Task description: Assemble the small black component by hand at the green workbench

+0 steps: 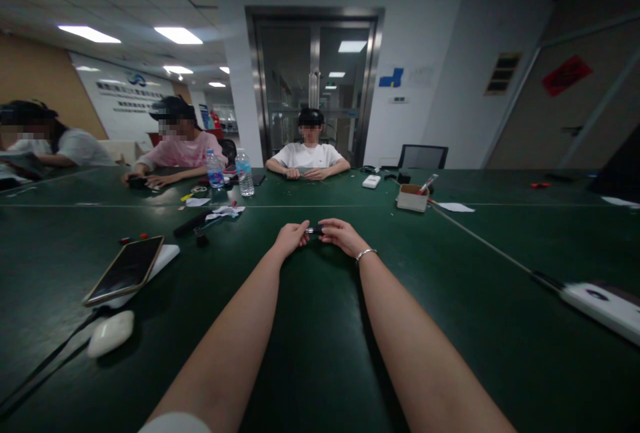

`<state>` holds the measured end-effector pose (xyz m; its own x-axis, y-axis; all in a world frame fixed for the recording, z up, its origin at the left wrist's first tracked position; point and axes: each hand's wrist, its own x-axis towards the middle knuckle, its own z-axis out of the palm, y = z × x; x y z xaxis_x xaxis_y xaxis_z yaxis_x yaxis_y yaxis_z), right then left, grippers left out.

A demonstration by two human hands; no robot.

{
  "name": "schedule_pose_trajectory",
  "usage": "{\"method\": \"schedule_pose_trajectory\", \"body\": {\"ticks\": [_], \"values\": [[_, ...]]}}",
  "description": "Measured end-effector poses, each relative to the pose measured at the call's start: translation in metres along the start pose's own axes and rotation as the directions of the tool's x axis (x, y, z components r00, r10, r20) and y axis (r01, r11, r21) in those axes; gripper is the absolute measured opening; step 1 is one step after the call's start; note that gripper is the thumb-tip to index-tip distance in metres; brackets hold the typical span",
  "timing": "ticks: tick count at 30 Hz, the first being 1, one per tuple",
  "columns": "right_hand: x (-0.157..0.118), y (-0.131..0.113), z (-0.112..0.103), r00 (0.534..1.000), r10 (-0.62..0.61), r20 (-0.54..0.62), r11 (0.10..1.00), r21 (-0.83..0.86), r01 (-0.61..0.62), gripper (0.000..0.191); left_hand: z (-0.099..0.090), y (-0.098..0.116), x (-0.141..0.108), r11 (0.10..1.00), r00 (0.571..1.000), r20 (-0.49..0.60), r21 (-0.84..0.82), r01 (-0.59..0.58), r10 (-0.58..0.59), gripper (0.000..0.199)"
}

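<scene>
Over the green table (320,326), both hands meet at a small black piece with a silver, metal-looking end (313,230); its exact kind is too small to make out. My left hand (291,239) is closed, its thumb and fingers pinching the silver end. From the other side, my right hand (342,236), with a silver bangle (367,255) at the wrist, grips the black end between thumb and bent fingers. The fingers of both hands partly cover the piece.
At left lie a phone (126,269) on a white slab and a white rounded case (111,334). Water bottles (245,173) stand farther back. A small box (413,198) and a white device with a cable (603,303) are at right. Several people sit across the table.
</scene>
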<state>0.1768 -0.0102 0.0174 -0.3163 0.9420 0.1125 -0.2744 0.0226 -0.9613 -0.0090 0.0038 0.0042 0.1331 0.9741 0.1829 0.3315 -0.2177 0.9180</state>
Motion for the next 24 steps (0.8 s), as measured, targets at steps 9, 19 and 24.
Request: {"method": "schedule_pose_trajectory", "body": {"ticks": [9, 19, 24], "values": [[0.001, 0.0, 0.0, 1.0, 0.015, 0.0, 1.0, 0.002, -0.015, 0.02, 0.002, -0.001, 0.001, 0.999, 1.0, 0.004, -0.032, -0.009, 0.009, 0.053], [0.004, 0.002, 0.002, 0.997, 0.04, -0.065, 0.999, 0.034, -0.038, 0.012, 0.002, 0.012, -0.007, 0.962, 1.0, -0.016, -0.275, -0.007, 0.002, 0.028], [0.004, 0.001, 0.002, 0.997, 0.038, -0.074, 0.998, 0.049, -0.035, 0.009, 0.001, 0.017, -0.012, 0.962, 1.0, -0.004, -0.272, -0.016, 0.015, 0.028]]}}
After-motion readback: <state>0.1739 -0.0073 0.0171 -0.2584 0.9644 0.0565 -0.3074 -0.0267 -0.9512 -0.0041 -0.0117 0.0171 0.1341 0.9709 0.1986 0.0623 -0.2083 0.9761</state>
